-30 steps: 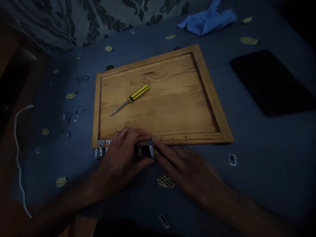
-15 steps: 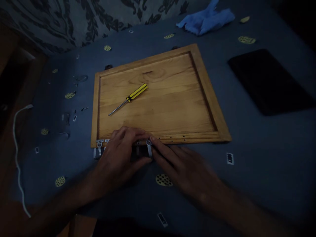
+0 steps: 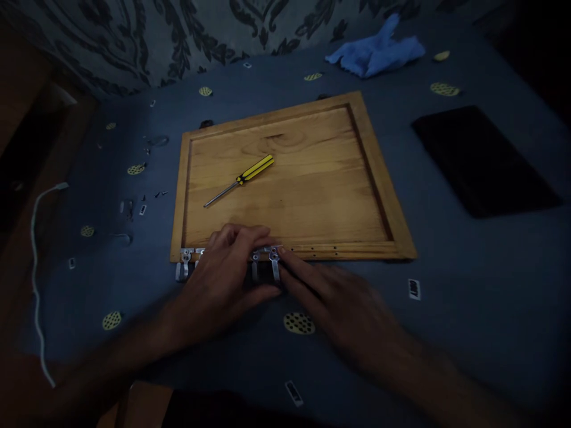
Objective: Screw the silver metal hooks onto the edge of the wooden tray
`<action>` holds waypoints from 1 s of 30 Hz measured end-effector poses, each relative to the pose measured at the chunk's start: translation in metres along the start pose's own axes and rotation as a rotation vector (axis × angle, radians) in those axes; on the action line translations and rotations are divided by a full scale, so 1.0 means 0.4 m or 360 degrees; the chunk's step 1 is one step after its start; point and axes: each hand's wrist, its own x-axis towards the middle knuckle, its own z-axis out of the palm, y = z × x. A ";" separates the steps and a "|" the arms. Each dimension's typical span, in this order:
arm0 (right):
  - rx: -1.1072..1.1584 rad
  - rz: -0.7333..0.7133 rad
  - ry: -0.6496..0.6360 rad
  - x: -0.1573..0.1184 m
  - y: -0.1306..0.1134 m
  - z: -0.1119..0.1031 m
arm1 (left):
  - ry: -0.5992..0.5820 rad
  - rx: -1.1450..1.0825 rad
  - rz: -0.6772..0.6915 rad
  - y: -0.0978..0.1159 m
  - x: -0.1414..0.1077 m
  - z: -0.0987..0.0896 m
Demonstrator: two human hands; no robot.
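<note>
A framed wooden panel (image 3: 285,190) lies flat, with metal hooks (image 3: 186,261) along its near edge. My left hand (image 3: 223,267) bends over that edge, partly covering the row. Its fingers and thumb reach around the rightmost metal hook (image 3: 275,261), above and below it. From the other side, my right hand (image 3: 330,291) presses its fingertips against the same hook, which sits against the frame. Another hook (image 3: 255,264) shows between my left fingers and thumb. On the panel rests a screwdriver (image 3: 241,179) with a yellow and black handle.
Small screws (image 3: 160,194) and loose metal pieces (image 3: 127,208) lie left of the panel on the blue patterned cloth (image 3: 357,368). A white cable (image 3: 36,285) runs along the left side. At the right are a dark flat object (image 3: 486,160) and a blue cloth (image 3: 379,50).
The rightmost hook's top plate has come into clearer sight against the frame, as has the hook beside it. Both hands stay around the same spot while the view shifts slightly.
</note>
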 end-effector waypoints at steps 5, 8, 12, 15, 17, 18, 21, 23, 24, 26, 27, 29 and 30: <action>-0.0072 0.0019 0.0034 0.008 -0.002 -0.004 | 0.0014 0.0090 -0.0013 0.000 -0.009 -0.011; -0.0094 0.0010 0.0071 0.011 -0.002 -0.004 | 0.0012 0.0151 -0.0020 -0.002 -0.014 -0.010; -0.0070 0.0017 0.0060 0.007 -0.001 0.000 | -0.0019 0.0163 0.0027 -0.003 -0.015 -0.004; -0.0082 0.0008 0.0045 0.004 -0.004 -0.002 | 0.0000 0.0161 0.0003 -0.003 -0.013 -0.001; -0.0116 0.0001 0.0047 0.006 -0.007 -0.005 | 0.0007 0.0163 -0.0026 -0.004 -0.013 0.000; -0.0135 0.0003 0.0049 0.007 -0.008 -0.007 | 0.0007 0.0163 -0.0023 -0.005 -0.012 0.000; -0.0178 0.0008 0.0064 0.013 -0.012 -0.011 | 0.0007 0.0159 0.0029 -0.007 -0.012 0.001; -0.0184 0.0000 0.0085 0.016 -0.014 -0.012 | 0.0012 0.0161 0.0049 -0.008 -0.012 0.002; -0.0184 0.0001 0.0102 0.017 -0.015 -0.011 | 0.0013 0.0161 0.0051 -0.008 -0.012 0.003; -0.0183 0.0007 0.0121 0.017 -0.016 -0.010 | 0.0011 0.0161 0.0044 -0.007 -0.012 0.004; -0.0185 0.0011 0.0121 0.016 -0.017 -0.010 | 0.0009 0.0160 0.0042 -0.007 -0.012 0.005; -0.0192 0.0009 0.0103 0.015 -0.019 -0.010 | 0.0011 0.0158 0.0045 -0.007 -0.012 0.007; -0.0197 0.0006 0.0099 0.015 -0.020 -0.011 | 0.0014 0.0156 0.0048 -0.008 -0.012 0.008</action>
